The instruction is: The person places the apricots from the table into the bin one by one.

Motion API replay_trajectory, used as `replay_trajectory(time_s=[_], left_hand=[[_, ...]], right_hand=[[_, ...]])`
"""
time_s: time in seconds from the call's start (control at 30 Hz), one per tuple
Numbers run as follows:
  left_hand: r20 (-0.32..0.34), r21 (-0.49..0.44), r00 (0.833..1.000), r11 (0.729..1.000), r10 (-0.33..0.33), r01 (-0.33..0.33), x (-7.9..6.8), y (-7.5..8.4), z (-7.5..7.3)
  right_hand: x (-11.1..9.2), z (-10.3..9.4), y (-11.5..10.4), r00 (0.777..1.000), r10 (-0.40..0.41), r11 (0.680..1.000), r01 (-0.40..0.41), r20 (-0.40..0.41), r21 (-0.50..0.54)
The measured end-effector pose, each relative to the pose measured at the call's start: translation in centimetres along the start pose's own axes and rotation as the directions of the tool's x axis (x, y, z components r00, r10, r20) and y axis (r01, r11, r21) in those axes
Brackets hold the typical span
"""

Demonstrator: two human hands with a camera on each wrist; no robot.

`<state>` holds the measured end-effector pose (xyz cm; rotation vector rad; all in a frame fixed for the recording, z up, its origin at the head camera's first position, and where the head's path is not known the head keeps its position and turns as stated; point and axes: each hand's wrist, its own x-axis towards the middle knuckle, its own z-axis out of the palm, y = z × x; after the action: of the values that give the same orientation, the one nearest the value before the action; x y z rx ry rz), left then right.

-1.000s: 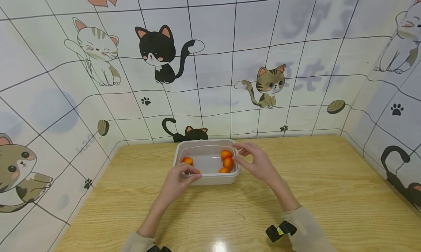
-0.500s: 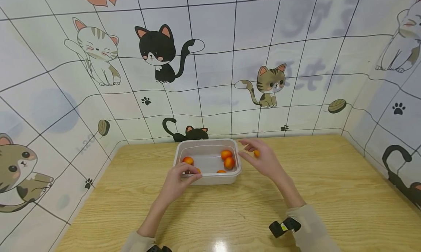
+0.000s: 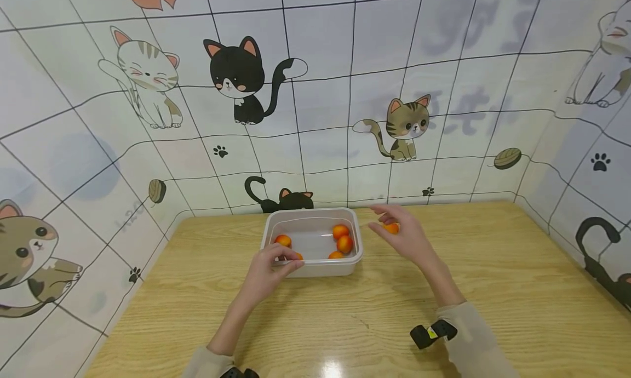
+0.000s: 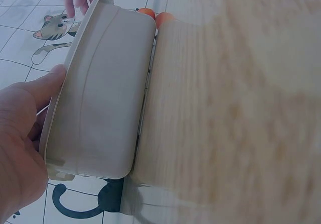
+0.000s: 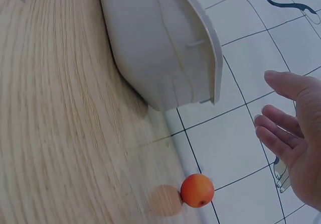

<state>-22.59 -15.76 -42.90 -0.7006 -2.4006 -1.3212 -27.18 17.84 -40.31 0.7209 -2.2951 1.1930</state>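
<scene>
A pale plastic tub (image 3: 325,268) stands on the wooden table, with several small orange-red round fruits (image 3: 344,244) inside along its left and right sides. My left hand (image 3: 268,268) pinches the tub's front rim near its left corner. In the left wrist view the thumb (image 4: 47,81) lies against the outer wall and the other fingers go inside, mostly hidden. To the right of the tub is my right hand (image 3: 401,235), fingers loosely bent and holding nothing. One more round fruit (image 5: 197,190) sits on the table apart from that hand, partly hidden behind it in the head view.
The wooden table (image 3: 473,268) extends around the tub on both sides and in front. Behind it rises a wall covering (image 3: 325,109) with a grid and cartoon cats, close to the tub's back. A small black device (image 3: 434,334) is strapped at the right sleeve.
My right hand has drawn away from the tub's right rim to the right. The fruit outside the tub has come into view behind it. The left hand stays on the front rim.
</scene>
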Motion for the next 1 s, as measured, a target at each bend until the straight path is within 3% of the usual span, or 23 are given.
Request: replay_trajectory(time_s=[0.2,1.0], left_hand=[[0.0,-0.01,1.0,1.0,0.012,-0.012,0.1,-0.1,0.1],[0.007,-0.003,1.0,1.0,-0.008,0.008,0.0,0.1,0.0]], right_hand=[[0.0,-0.6,1.2,0.998,0.063,0.997,-0.063,0.01,-0.035],[-0.4,-0.9,6.0,0.983,0.179,0.98,-0.176,0.03,-0.089]])
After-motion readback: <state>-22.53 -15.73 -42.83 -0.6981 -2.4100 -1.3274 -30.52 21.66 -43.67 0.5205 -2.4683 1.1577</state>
